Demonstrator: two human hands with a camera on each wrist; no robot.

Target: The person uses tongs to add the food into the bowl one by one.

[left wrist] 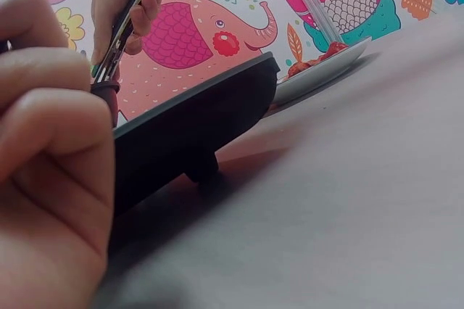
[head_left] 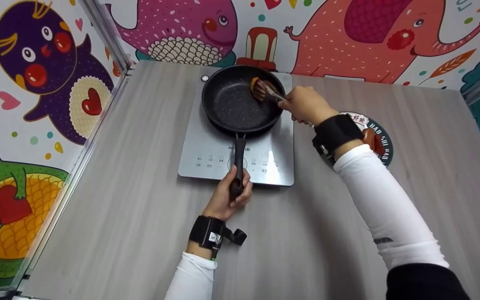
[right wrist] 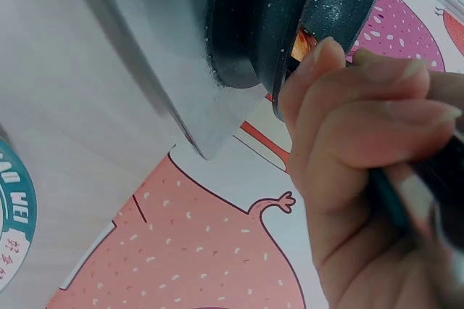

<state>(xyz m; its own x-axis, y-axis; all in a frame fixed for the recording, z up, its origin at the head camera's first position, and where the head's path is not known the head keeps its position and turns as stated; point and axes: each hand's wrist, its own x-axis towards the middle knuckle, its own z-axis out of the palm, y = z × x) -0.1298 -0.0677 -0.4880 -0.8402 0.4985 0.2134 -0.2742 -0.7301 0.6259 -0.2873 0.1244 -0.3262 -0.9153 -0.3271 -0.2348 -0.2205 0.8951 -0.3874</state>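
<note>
A black frying pan (head_left: 231, 104) with pale specks sits on a silver induction cooker (head_left: 194, 141). My left hand (head_left: 228, 196) grips the end of the pan's black handle (head_left: 239, 154), fingers curled round it. With my right hand (head_left: 308, 104) I hold tongs (head_left: 276, 96) over the pan's right side; their metal arms show in the left wrist view (left wrist: 125, 37). At the tongs' tips is a brown and orange piece of food (head_left: 256, 88), inside the pan near its right wall. Its exact kind I cannot tell. In the right wrist view, my curled fingers (right wrist: 362, 120) hide most of it.
To the right of the cooker lies a round plate (head_left: 385, 143) with a dark lettered rim, bearing reddish-brown food (head_left: 374, 139); my right wrist covers part of it. Cartoon-printed walls (head_left: 352, 50) close off the table (head_left: 140, 175) at the back and sides.
</note>
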